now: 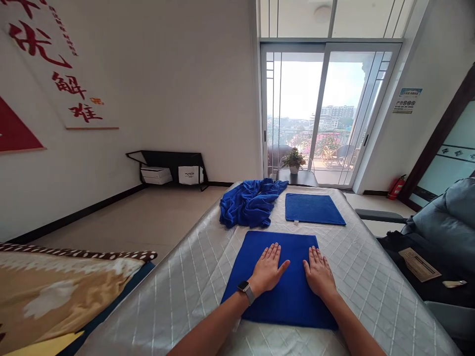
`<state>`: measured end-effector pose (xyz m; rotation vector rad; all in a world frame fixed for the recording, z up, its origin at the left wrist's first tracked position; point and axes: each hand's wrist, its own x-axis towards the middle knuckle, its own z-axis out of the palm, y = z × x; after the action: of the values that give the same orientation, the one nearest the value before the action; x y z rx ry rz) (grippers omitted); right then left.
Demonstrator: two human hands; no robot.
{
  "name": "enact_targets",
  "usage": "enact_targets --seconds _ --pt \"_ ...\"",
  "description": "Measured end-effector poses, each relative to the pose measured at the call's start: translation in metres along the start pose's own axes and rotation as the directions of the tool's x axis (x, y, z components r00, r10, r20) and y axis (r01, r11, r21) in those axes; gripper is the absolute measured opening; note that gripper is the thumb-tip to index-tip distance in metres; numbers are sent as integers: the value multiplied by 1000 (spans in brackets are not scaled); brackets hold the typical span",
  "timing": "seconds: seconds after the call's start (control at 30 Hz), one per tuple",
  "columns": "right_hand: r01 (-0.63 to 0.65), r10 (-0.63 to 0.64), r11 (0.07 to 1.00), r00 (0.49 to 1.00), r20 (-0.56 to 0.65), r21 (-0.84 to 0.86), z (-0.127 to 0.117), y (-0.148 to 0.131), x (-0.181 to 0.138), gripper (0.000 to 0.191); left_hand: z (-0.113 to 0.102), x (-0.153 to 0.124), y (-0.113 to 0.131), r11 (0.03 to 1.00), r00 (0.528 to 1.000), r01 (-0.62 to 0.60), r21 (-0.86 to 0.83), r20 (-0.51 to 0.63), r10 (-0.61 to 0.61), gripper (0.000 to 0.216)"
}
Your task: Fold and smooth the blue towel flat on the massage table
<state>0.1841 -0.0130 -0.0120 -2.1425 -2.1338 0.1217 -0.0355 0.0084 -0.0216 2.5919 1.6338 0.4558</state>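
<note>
A blue towel (289, 291) lies spread flat on the silver quilted table cover (185, 287) in front of me. My left hand (269, 269) rests on its left part, palm down with the fingers stretched out; a watch (245, 288) is on that wrist. Over the towel's right edge lies my right hand (319, 272), also flat, its thumb held away from the fingers. Farther off, a second blue towel (313, 208) lies flat and folded, with a small white tag at its near edge. Left of it sits a crumpled heap of blue towels (250, 202).
A potted plant (294, 160) stands on a small dark table beyond the far edge. At right are a grey sofa (449, 227) and a piece of cardboard (419, 264). A patterned blanket (74, 291) covers something at lower left. A black rack (170, 168) stands by the wall.
</note>
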Motion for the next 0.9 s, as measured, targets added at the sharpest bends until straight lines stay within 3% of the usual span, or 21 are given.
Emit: enact_targets --seconds 0.17,0.3,0.53,0.7,0.9 --pt "2 -2 1000 1000 7 14 1 1 1 70 -11 -37 -73 987 989 146 62 -37 -144 80" --pt "-3 3 1000 1000 8 5 1 1 1 70 -9 -57 -106 976 976 207 66 -82 -201 78" --pt "-8 8 999 1000 1 -49 -4 -3 -3 69 -11 -58 -107 966 962 256 35 -105 -251 83" --pt "9 -7 995 1000 17 -95 -21 -5 -8 66 -17 -59 -101 962 961 267 54 -90 -261 88" --pt "40 -36 997 998 56 -64 -25 -2 -43 67 -14 -60 -103 967 966 247 67 -94 -241 90"
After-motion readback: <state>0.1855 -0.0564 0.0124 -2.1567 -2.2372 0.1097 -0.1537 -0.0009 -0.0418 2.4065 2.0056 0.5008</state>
